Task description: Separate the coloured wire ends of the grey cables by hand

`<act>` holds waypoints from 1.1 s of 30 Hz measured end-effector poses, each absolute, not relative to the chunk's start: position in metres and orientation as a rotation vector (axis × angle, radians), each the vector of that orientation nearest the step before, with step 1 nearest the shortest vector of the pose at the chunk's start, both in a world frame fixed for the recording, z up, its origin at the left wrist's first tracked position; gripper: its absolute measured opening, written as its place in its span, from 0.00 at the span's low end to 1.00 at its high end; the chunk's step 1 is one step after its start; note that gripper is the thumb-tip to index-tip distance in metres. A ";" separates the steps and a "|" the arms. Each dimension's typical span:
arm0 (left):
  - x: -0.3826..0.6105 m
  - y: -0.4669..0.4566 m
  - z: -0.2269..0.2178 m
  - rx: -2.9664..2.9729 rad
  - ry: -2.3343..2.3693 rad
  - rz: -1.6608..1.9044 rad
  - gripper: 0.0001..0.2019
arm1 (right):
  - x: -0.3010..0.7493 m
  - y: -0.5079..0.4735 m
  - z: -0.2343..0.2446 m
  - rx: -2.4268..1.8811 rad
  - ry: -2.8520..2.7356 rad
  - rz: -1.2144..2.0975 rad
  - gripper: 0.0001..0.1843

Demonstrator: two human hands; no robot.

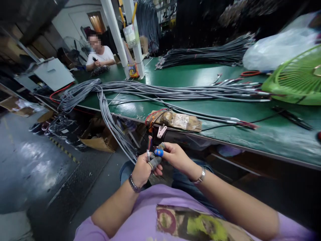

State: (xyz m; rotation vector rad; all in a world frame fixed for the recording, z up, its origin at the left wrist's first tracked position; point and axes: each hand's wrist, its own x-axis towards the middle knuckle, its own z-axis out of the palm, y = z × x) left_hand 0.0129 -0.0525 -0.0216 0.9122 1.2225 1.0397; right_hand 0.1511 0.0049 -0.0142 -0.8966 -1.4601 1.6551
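Note:
My left hand (142, 169) is closed round the end of a grey cable (117, 134), whose thin coloured wires (149, 143) stick up above my fist. My right hand (175, 155) sits just to its right, fingers pinched near those wire ends, with a blue cot (158, 153) on the thumb and grey tape on other fingertips. Both hands hover over my lap, just in front of the green table's edge (225, 142). The cable runs up from my left hand onto the table, where it joins a large bundle of grey cables (155, 89).
A taped brown block with a clip (175, 121) rests at the table edge before me. A green fan (296, 78) and a plastic bag (278, 47) stand right. Another cable bundle (208, 53) lies far back. A seated person (99, 53) works at the far left end. Cardboard boxes (97, 139) lie on the floor.

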 end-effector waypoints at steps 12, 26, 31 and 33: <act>0.013 -0.048 -0.027 0.663 1.258 1.405 0.16 | 0.155 -0.008 -0.032 -0.969 -1.237 1.658 0.20; 0.015 -0.052 -0.030 0.826 1.291 1.188 0.17 | 0.142 -0.001 -0.017 -0.854 -1.306 1.800 0.16; 0.016 -0.052 -0.031 0.788 1.288 1.227 0.16 | 0.141 -0.005 -0.023 -1.002 -1.124 1.693 0.15; 0.016 -0.053 -0.032 0.780 1.279 1.242 0.16 | 0.142 -0.005 -0.025 -1.028 -0.999 1.722 0.15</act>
